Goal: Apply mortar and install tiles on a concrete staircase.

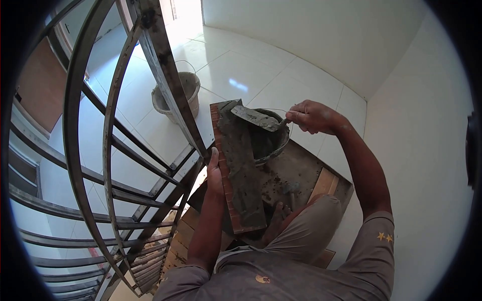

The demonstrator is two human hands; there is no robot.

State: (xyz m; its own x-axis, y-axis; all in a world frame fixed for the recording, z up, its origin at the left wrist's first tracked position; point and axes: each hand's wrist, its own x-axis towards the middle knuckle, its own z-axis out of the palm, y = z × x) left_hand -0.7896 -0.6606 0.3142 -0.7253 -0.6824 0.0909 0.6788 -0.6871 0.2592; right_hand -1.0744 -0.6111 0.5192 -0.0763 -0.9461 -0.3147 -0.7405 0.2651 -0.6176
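My left hand [214,173] grips a long slab [224,165] by its left edge, thumb on the near side, the other fingers hidden. The slab is tilted; grey wet mortar [241,170] coats its face, and a reddish-brown ribbed strip runs along its left side. My right hand [317,117] is closed around the handle of a trowel [242,113]. Mortar lies on the trowel blade, which reaches over the slab's upper end and the bucket rim. Below it stands a dark bucket [285,143] with mortar inside and a thin wire handle.
A metal railing [113,100] with curved bars rises at the left, close to my left arm. Behind its post stands another bucket [192,90] on white floor tiles [261,65]. My bare foot [277,215] rests on a mortar-spotted board [301,163]. A white wall [422,100] bounds the right.
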